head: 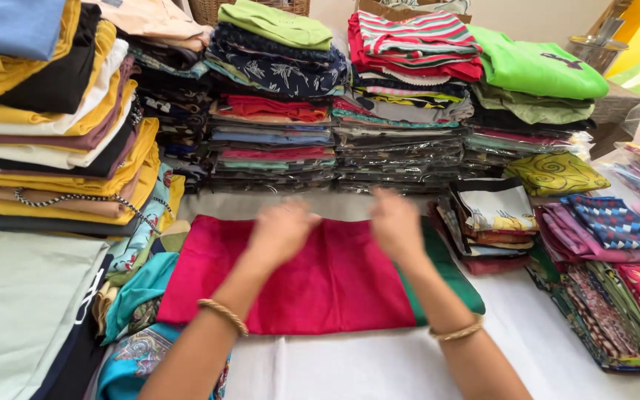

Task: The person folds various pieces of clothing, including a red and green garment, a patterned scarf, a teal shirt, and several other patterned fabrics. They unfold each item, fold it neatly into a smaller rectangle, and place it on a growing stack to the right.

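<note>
Folded clothes are stacked behind: a yellow pile (53,133) at left, packaged garments (398,152) in the middle, a green shirt (538,70) and patterned fabrics (612,252) at right.

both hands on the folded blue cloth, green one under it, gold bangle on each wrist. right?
Not quite: the folded cloth under the left hand and right hand is pinkish red, not blue, as the head view shows. The green cloth beneath it and a bangle on each wrist are right.

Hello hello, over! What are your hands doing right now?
Left hand and right hand both open, flat on the red folded cloth. Cloth lies on white table. Clothes stacks behind, not blocking.
</note>
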